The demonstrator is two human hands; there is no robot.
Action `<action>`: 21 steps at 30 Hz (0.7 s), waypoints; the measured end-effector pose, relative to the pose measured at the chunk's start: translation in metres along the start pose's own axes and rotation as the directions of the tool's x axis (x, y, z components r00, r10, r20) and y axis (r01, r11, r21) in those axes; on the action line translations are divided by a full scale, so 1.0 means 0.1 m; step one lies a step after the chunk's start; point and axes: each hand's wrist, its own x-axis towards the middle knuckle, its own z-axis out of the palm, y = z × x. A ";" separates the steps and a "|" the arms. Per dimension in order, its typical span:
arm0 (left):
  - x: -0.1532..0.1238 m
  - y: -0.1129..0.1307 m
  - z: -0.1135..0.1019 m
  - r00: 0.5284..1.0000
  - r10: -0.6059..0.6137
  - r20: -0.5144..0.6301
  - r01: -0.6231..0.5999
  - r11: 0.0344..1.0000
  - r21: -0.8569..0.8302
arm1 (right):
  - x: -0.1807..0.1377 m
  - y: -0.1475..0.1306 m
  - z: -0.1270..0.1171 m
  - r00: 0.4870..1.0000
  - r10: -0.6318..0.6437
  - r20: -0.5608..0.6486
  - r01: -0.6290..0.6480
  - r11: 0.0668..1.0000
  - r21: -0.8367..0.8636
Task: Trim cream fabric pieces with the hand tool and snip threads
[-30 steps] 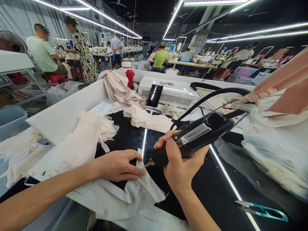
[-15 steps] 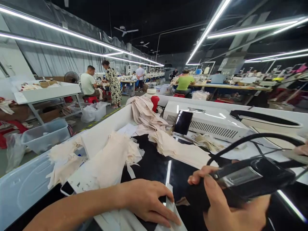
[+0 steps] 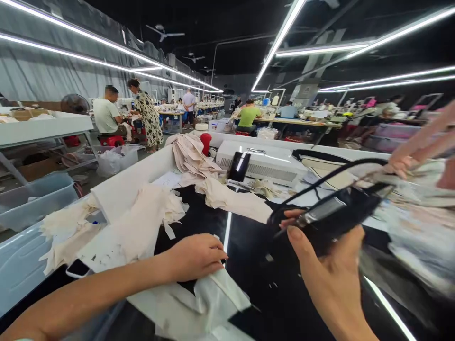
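My left hand (image 3: 201, 258) has its fingers curled over the edge of a pale white fabric piece (image 3: 222, 291), which droops below it onto the black work surface (image 3: 280, 293). My right hand (image 3: 330, 265) grips a black corded hand tool (image 3: 334, 213) with a silvery panel and raises it above the surface. Its exact kind is unclear, and blur softens it. A thick black cord (image 3: 320, 177) loops from the tool toward the right. Cream fabric pieces (image 3: 128, 227) lie stacked beyond my left forearm, and more cream fabric (image 3: 238, 201) spreads ahead.
A white vented machine (image 3: 263, 161) stands at the back, with a phone (image 3: 239, 166) propped before it. Behind my left arm lies another phone (image 3: 78, 269). At right, a blurred hand of another person (image 3: 401, 166) is near the cord. Several people sit or stand farther off.
The view has turned to the right. My left hand has lifted the fabric piece's edge, which lay flat under its fingers before. The tool stays in my right hand, now tilted more.
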 end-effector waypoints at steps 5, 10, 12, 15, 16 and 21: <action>-0.02 0.12 -0.04 0.998 0.059 0.027 -0.056 0.994 -0.091 | 0.04 0.00 -0.37 0.997 -0.050 0.067 0.064 0.972 -0.228; 0.01 0.19 -0.07 0.994 0.090 0.069 -0.085 0.994 -0.072 | -0.01 0.04 -0.73 0.974 -0.150 0.172 0.201 0.919 -0.338; 0.01 0.21 -0.07 0.992 0.100 0.079 -0.096 0.994 -0.052 | -0.07 0.12 -0.88 0.971 -0.127 0.204 0.195 0.912 -0.361; 0.01 0.21 -0.04 0.988 0.136 0.079 -0.135 0.991 -0.016 | -0.19 0.33 -1.18 0.966 -0.062 0.251 0.169 0.888 -0.429; 0.01 0.21 -0.03 0.985 0.155 0.073 -0.155 0.988 -0.007 | -0.22 0.42 -1.30 0.960 -0.049 0.275 0.179 0.866 -0.468; -0.03 0.13 0.04 0.963 0.257 0.083 -0.269 0.942 0.199 | -0.33 0.77 -2.00 0.912 0.072 0.404 0.251 0.682 -0.687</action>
